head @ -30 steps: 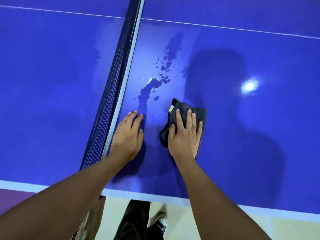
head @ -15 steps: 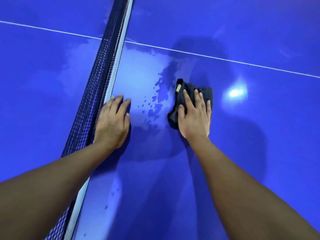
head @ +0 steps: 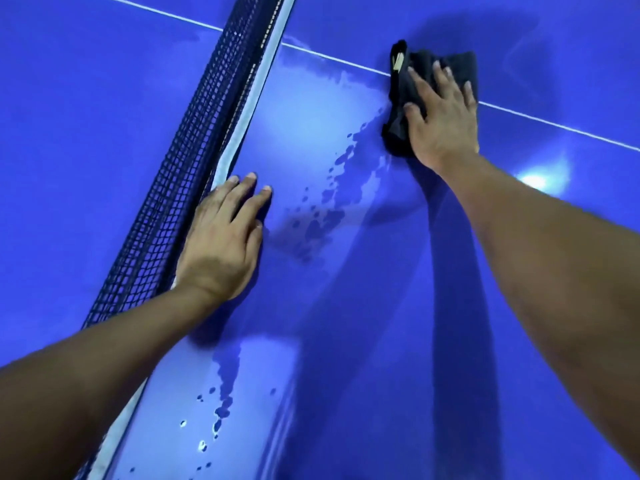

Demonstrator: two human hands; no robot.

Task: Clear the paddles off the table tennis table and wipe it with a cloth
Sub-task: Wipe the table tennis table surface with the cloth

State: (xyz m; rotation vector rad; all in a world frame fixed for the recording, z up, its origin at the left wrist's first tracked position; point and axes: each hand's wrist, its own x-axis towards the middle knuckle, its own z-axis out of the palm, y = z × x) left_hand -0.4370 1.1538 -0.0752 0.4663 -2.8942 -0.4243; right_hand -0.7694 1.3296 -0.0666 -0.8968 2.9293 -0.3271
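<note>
Blue all over, one big table tennis table (head: 519, 306) fills the view, shiny and wet in places. One thin white line (head: 554, 124) runs across it near the top. One dark net (head: 194, 161) with a pale band along its edge runs from the top down to the lower left.

Two bare arms reach out over the table. The left hand (head: 221, 244) lies flat on the blue top, palm down, fingers close together, right beside the net and touching its pale band. The right hand (head: 440, 116) is stretched out far, palm down, fingers spread wide and pressing on one cloth (head: 398, 109).

That cloth is black and bunched up, with a small pale tag at its top corner. It sits on the white line, well apart from the net.

Between the two hands lie many small dark water spots (head: 329, 209). More drops (head: 218, 410) sit lower down, near the left arm
</note>
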